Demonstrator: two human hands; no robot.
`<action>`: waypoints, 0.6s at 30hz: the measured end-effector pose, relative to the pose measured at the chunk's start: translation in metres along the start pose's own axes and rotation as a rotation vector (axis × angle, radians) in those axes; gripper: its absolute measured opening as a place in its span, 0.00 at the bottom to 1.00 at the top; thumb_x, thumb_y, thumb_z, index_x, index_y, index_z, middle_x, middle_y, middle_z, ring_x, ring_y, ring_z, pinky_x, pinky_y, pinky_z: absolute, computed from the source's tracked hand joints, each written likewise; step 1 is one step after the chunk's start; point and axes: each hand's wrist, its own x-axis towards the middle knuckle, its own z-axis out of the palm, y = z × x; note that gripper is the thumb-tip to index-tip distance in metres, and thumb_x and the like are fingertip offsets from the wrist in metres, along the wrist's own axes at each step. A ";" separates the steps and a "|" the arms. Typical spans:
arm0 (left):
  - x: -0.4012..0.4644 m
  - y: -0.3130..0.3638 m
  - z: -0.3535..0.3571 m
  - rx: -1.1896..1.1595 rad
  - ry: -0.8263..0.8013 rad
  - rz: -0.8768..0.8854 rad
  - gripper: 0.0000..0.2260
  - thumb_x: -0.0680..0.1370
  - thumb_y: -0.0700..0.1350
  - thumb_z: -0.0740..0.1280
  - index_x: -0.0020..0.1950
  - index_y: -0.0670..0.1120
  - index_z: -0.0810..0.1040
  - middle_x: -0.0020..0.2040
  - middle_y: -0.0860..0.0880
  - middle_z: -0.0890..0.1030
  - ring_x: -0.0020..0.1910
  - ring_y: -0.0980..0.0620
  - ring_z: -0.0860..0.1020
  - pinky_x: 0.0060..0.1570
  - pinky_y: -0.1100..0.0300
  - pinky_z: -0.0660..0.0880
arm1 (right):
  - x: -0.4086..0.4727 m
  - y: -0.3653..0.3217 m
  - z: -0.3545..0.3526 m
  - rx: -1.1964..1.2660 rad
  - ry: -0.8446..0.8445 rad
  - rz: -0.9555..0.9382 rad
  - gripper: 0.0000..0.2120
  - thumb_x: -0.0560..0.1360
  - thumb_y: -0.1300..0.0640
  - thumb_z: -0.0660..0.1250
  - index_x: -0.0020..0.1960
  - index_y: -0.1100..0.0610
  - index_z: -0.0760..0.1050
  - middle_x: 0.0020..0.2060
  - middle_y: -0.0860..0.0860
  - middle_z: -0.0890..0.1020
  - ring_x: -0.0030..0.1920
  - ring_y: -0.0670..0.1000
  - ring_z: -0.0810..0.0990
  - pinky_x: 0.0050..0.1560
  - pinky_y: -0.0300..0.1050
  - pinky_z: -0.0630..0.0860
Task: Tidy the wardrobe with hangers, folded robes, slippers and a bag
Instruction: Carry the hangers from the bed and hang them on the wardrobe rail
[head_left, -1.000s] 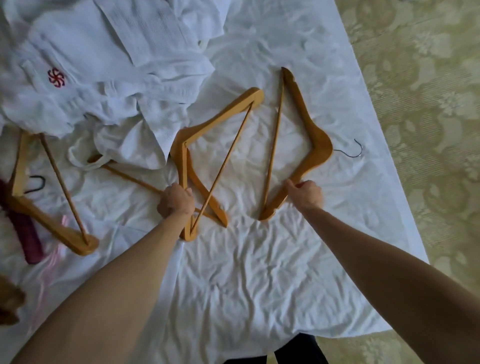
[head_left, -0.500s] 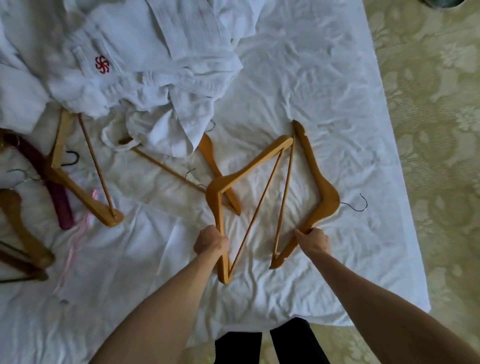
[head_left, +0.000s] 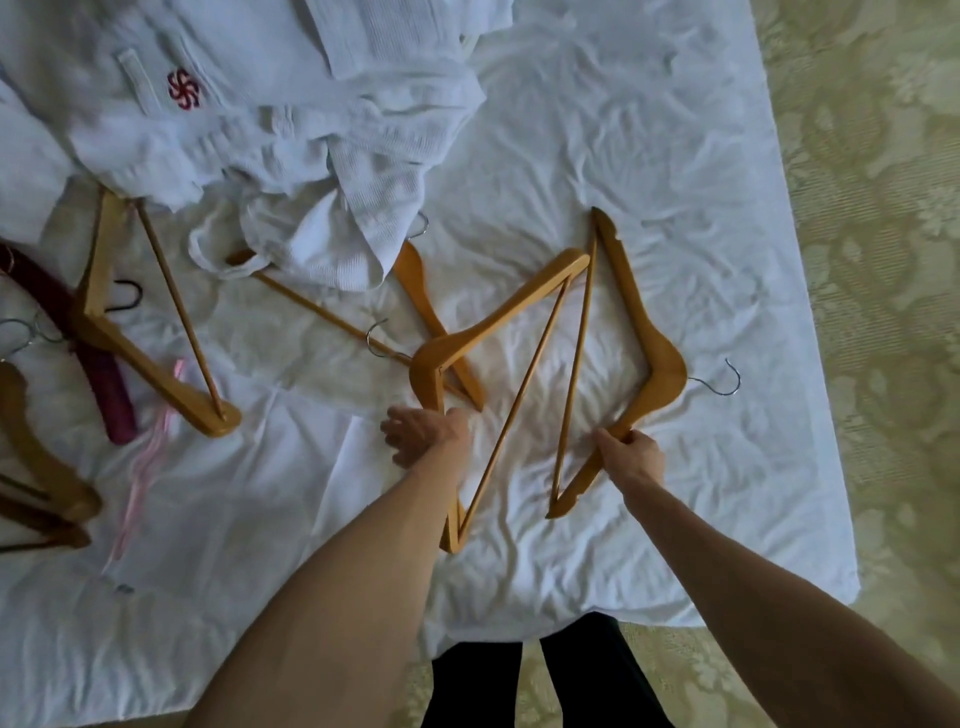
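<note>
Two wooden hangers lie side by side on the near part of the bed (head_left: 675, 156). The right hand (head_left: 631, 457) pinches the right hanger (head_left: 636, 322) by its lower arm; the left hand (head_left: 423, 434) curls around the left hanger (head_left: 498, 322) – likely gathering both for the wardrobe. A rumpled robe (head_left: 249, 114) waits far left.

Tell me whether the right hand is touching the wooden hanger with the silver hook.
Touching. The head view shows the right hand with fingers curled around the lower arm of the wooden hanger, with no gap between them.
</note>
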 end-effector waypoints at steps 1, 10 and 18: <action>0.008 -0.010 0.003 -0.010 -0.048 -0.032 0.30 0.75 0.52 0.70 0.72 0.39 0.67 0.69 0.39 0.71 0.66 0.39 0.72 0.66 0.46 0.72 | 0.001 0.002 0.002 0.102 0.010 0.023 0.16 0.74 0.46 0.70 0.53 0.58 0.81 0.42 0.54 0.84 0.45 0.55 0.83 0.50 0.51 0.82; -0.015 -0.024 -0.021 -0.334 -0.331 0.044 0.15 0.80 0.54 0.68 0.42 0.44 0.77 0.46 0.48 0.86 0.48 0.50 0.80 0.56 0.55 0.73 | -0.046 -0.015 -0.015 0.463 0.174 -0.035 0.06 0.73 0.57 0.66 0.45 0.60 0.78 0.35 0.56 0.83 0.32 0.50 0.78 0.36 0.47 0.77; -0.123 -0.010 -0.137 -0.481 -0.500 0.248 0.11 0.76 0.47 0.73 0.39 0.40 0.82 0.32 0.46 0.82 0.29 0.53 0.77 0.31 0.63 0.74 | -0.169 -0.055 -0.092 0.389 0.047 -0.480 0.05 0.73 0.59 0.70 0.48 0.51 0.79 0.31 0.51 0.81 0.30 0.50 0.79 0.36 0.51 0.79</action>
